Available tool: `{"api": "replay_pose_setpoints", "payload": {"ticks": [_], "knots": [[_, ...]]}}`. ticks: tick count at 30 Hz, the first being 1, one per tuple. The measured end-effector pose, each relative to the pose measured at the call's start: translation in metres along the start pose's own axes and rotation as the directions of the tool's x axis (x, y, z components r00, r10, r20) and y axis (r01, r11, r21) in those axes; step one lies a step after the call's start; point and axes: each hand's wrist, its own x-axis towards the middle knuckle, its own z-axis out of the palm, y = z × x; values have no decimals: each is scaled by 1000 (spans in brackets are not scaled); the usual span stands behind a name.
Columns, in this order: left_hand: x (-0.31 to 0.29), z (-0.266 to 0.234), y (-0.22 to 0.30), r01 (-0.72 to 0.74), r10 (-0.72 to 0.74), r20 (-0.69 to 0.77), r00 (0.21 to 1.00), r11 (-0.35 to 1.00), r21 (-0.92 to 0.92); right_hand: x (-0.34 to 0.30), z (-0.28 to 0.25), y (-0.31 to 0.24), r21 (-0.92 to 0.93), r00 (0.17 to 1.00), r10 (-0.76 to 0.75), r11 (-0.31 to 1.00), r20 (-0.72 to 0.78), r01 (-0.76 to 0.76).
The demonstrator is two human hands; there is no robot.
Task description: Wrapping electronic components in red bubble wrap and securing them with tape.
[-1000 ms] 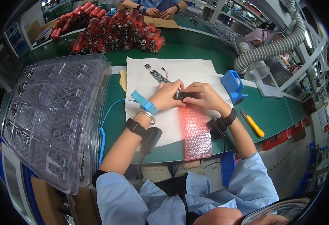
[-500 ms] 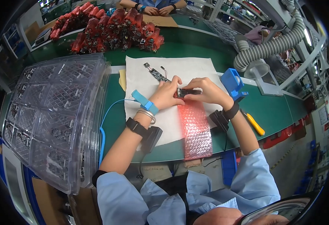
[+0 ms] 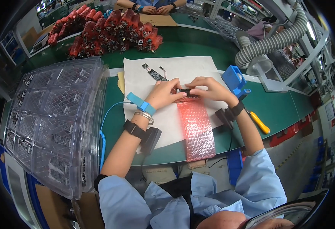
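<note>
My left hand [image 3: 165,94] is closed on the left end of a small dark electronic part [image 3: 184,91], its fingers curled over it. From the other side, my right hand [image 3: 211,91] pinches the same part with thumb and fingers. Much of the part is hidden by the fingers. A strip of red bubble wrap [image 3: 197,131] runs from beneath the part toward me, over the table's near edge. Its far end meets the part under my fingertips. Beyond my left hand lies a narrow circuit board [image 3: 156,74] with short wires, on a white sheet [image 3: 137,103].
Stacked clear plastic trays [image 3: 54,126] fill the left side. Red-wrapped bundles [image 3: 117,32] are heaped at the back. On the right are a blue tape dispenser [image 3: 234,82], a yellow-handled tool [image 3: 260,122] and a ducted hose [image 3: 270,49]. A co-worker's hands [image 3: 156,9] rest opposite.
My right thumb and fingers have shifted along the dark part, covering more of it. The far end of the bubble wrap now sits closer against the part. The view has shifted slightly.
</note>
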Motion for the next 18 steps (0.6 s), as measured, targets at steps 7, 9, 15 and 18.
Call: {"api": "replay_pose_setpoints", "payload": {"ticks": [7,9,15,18], "knots": [[-1,-1,10,65,-64,-10,998,996,67,-16,-21,-13,-77,994,103,992,45,-100],[-1,-1,9,60,-60,-9,998,997,52,-18,-17,-20,-136,992,113,985,61,-104],[0,2,-1,44,-43,10,999,994,-103,-22,-8,-16,-165,994,105,980,-24,-108],[1,2,1,63,-59,41,997,992,-105,-27,-7,-13,-148,994,94,984,-50,-100]]}}
